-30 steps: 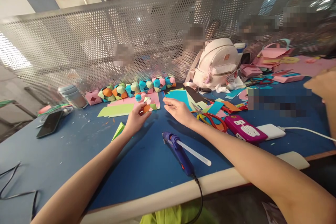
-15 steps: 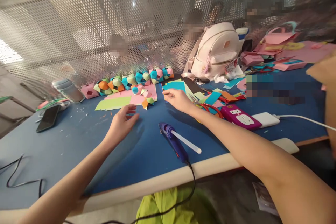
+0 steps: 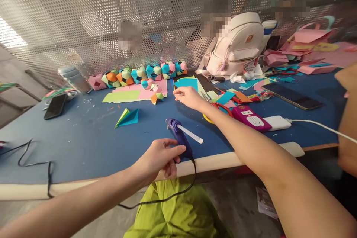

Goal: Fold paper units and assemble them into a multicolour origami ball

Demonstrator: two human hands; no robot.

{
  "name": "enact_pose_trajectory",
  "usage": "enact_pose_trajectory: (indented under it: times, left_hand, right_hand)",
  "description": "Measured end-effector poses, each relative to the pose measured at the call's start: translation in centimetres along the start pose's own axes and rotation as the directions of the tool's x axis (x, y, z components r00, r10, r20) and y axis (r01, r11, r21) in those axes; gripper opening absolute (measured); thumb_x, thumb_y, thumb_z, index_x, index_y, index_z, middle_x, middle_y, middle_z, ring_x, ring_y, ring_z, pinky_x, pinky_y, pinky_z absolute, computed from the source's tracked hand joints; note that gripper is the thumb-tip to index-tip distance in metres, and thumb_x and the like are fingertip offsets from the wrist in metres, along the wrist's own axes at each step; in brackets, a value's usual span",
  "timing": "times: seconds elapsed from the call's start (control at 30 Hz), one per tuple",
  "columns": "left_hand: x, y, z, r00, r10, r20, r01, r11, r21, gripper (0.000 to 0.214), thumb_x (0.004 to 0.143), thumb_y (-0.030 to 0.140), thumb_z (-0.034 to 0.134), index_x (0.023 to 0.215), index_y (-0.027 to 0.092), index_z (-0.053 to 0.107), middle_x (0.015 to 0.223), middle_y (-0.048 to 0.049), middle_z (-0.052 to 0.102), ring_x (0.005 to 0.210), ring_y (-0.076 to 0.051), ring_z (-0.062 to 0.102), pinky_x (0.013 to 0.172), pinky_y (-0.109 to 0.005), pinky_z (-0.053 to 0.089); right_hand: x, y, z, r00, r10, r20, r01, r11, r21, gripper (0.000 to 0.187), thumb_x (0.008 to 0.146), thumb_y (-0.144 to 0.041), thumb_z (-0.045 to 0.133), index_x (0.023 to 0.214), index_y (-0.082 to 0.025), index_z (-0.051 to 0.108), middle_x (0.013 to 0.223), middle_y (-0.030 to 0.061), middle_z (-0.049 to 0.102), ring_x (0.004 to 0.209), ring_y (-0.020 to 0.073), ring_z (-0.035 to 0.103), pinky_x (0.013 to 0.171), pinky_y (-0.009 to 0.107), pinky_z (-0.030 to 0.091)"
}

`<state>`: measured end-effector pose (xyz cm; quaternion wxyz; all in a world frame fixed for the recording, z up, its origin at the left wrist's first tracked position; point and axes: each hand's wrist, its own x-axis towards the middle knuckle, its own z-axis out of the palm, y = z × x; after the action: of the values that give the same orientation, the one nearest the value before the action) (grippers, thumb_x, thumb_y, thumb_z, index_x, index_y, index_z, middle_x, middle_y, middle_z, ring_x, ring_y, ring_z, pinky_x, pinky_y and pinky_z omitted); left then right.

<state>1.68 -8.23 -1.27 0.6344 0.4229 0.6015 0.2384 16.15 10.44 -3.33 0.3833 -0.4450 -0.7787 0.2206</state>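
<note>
My left hand hovers at the table's near edge, its fingers loosely curled and its index fingertip touching the grip of the blue glue gun. The gun lies on the blue table with a white glue stick poking out behind. My right hand reaches farther back and rests, fingers stretched leftward, on the edge of a teal paper sheet. A folded green and teal paper piece lies alone left of the gun. A small multicoloured paper ball sits on pink and green sheets.
A row of paper balls lines the mesh screen. Scissors, a pink power strip and a white power bank lie right of my forearm. Phones lie at left and right. A backpack stands behind; another person is at the right edge.
My left hand let go of the small paper ball at the back and drew back to the glue gun's grip. The folded green and teal piece now shows. My right hand stayed on the teal paper.
</note>
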Motion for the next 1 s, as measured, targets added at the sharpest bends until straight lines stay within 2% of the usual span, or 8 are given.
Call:
enact_pose_trajectory:
  times: [0.07, 0.27, 0.43, 0.53, 0.6, 0.7, 0.87, 1.0]
  left_hand:
    - [0.3, 0.6, 0.7, 1.0, -0.012, -0.023, 0.012, 0.999, 0.032, 0.019, 0.082, 0.032, 0.061, 0.082, 0.015, 0.054, 0.053, 0.0054, 0.053, 0.029, -0.006, 0.044, 0.029, -0.019, 0.022]
    - [1.4, 0.7, 1.9, 0.986, 0.015, -0.164, -0.006, 0.998, 0.059, 0.032, 0.078, 0.032, 0.066, 0.059, 0.017, 0.045, 0.041, 0.0085, 0.04, 0.028, -0.003, 0.032, 0.032, -0.018, 0.016]
    - [1.3, 0.3, 2.3, 0.981, 0.032, -0.191, -0.037, 0.999, -0.022, 0.034, 0.075, 0.029, 0.066, 0.053, 0.018, 0.042, 0.04, 0.0067, 0.041, 0.029, -0.005, 0.034, 0.034, -0.02, 0.017]
    - [0.5, 0.3, 1.1, 0.971, 0.041, -0.235, -0.049, 0.998, -0.032, 0.03, 0.071, 0.029, 0.068, 0.055, 0.018, 0.045, 0.038, 0.0075, 0.038, 0.032, -0.004, 0.034, 0.035, -0.018, 0.018]
    - [-0.3, 0.3, -0.9, 0.961, 0.065, -0.269, -0.078, 0.996, -0.036, 0.026, 0.066, 0.03, 0.071, 0.06, 0.017, 0.05, 0.041, 0.0079, 0.04, 0.034, -0.005, 0.037, 0.036, -0.017, 0.021]
    - [-1.9, 0.6, -5.9, 0.922, 0.095, -0.376, -0.102, 0.995, 0.003, 0.034, 0.057, 0.034, 0.077, 0.062, 0.018, 0.048, 0.04, 0.0078, 0.042, 0.034, -0.006, 0.038, 0.035, -0.017, 0.02]
    - [-4.7, 1.7, -17.5, 0.786, 0.074, -0.614, 0.037, 0.985, 0.167, 0.025, 0.06, 0.028, 0.073, 0.073, 0.014, 0.058, 0.044, 0.0067, 0.047, 0.039, -0.005, 0.04, 0.038, -0.016, 0.026]
    - [-5.4, 2.0, -25.2, 0.658, 0.111, -0.745, 0.159, 0.946, 0.282, 0.025, 0.068, 0.03, 0.07, 0.084, 0.014, 0.059, 0.045, 0.0094, 0.044, 0.044, -0.004, 0.041, 0.051, -0.015, 0.038]
  right_hand:
    - [0.0, 0.4, -0.3, 1.0, -0.005, 0.015, 0.006, 1.0, -0.021, 0.02, 0.082, -0.011, 0.052, 0.091, -0.011, 0.07, 0.077, 0.0058, 0.072, 0.069, 0.0135, 0.065, 0.072, 0.025, 0.05]
    - [-0.1, 0.3, -0.5, 0.999, -0.02, 0.04, 0.023, 0.996, -0.082, 0.021, 0.082, -0.011, 0.053, 0.093, -0.011, 0.071, 0.081, 0.0069, 0.073, 0.071, 0.0145, 0.065, 0.074, 0.026, 0.05]
    - [-0.2, -0.3, -0.6, 0.997, -0.038, 0.07, 0.047, 0.99, -0.131, 0.022, 0.082, -0.011, 0.054, 0.095, -0.012, 0.071, 0.087, 0.0071, 0.074, 0.077, 0.0155, 0.067, 0.077, 0.026, 0.049]
    - [-0.3, -0.4, -0.6, 0.995, -0.045, 0.086, 0.058, 0.986, -0.156, 0.023, 0.082, -0.011, 0.054, 0.096, -0.013, 0.072, 0.091, 0.0066, 0.074, 0.081, 0.0158, 0.067, 0.079, 0.026, 0.049]
    - [-0.4, -0.4, -0.6, 0.994, -0.046, 0.094, 0.061, 0.984, -0.169, 0.023, 0.081, -0.011, 0.055, 0.097, -0.014, 0.072, 0.095, 0.0066, 0.074, 0.083, 0.0164, 0.067, 0.081, 0.027, 0.049]
    - [-0.5, -0.5, -0.7, 0.993, -0.042, 0.11, 0.061, 0.982, -0.176, 0.024, 0.081, -0.011, 0.055, 0.097, -0.014, 0.073, 0.097, 0.008, 0.074, 0.086, 0.0181, 0.067, 0.082, 0.028, 0.049]
    - [-1.0, -1.6, -0.8, 0.988, -0.032, 0.151, 0.071, 0.963, -0.26, 0.026, 0.083, -0.013, 0.054, 0.102, -0.013, 0.071, 0.104, 0.0101, 0.072, 0.096, 0.021, 0.066, 0.085, 0.03, 0.048]
    - [-2.2, -4.2, -0.9, 0.974, -0.187, 0.131, 0.221, 0.916, -0.333, 0.027, 0.087, -0.015, 0.051, 0.107, -0.014, 0.069, 0.109, 0.0106, 0.07, 0.096, 0.0231, 0.066, 0.086, 0.034, 0.049]
